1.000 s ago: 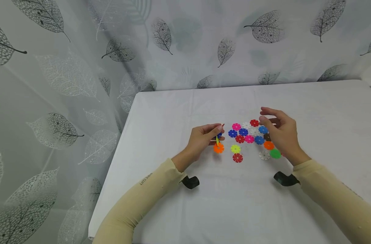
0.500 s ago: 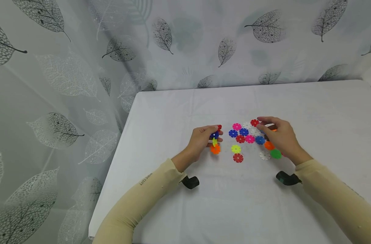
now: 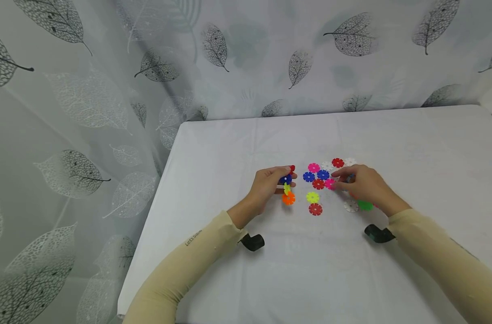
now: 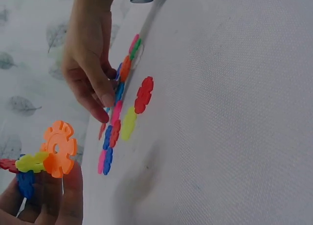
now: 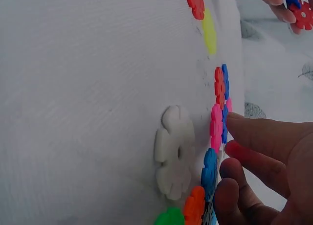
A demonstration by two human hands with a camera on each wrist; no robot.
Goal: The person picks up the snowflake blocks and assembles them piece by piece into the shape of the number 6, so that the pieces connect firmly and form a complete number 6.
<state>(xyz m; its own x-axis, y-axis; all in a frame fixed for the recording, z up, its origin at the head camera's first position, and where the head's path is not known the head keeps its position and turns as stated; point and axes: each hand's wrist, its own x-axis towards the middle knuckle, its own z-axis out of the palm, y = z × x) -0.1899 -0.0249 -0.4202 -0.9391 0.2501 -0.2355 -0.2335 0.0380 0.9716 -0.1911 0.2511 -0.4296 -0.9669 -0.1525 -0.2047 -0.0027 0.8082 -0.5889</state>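
Note:
In the head view my left hand [image 3: 266, 186] pinches a joined chain of notched plastic flower discs. Red [image 3: 292, 168] is at its top, then a blue disc [image 3: 285, 180], a small yellow one [image 3: 287, 189] and an orange disc [image 3: 288, 198] at the bottom. The left wrist view shows the orange disc [image 4: 60, 149] standing beyond my fingertips. My right hand [image 3: 367, 184] hovers low over loose discs, its fingers loosely bent, close to a pink disc [image 3: 329, 183]. In the right wrist view a blue disc [image 5: 209, 173] lies beside the fingers; nothing is visibly held.
Loose discs lie flat on the white-covered table [image 3: 286, 279], among them a yellow disc [image 3: 312, 197], a red disc [image 3: 315, 209], a white disc [image 3: 351, 206] and a green disc [image 3: 365, 205]. A leaf-patterned curtain [image 3: 246, 58] hangs behind.
My right hand has come down and toward the left over the discs, from the far red disc toward the pink one. The chain in my left hand has turned its faces toward the camera.

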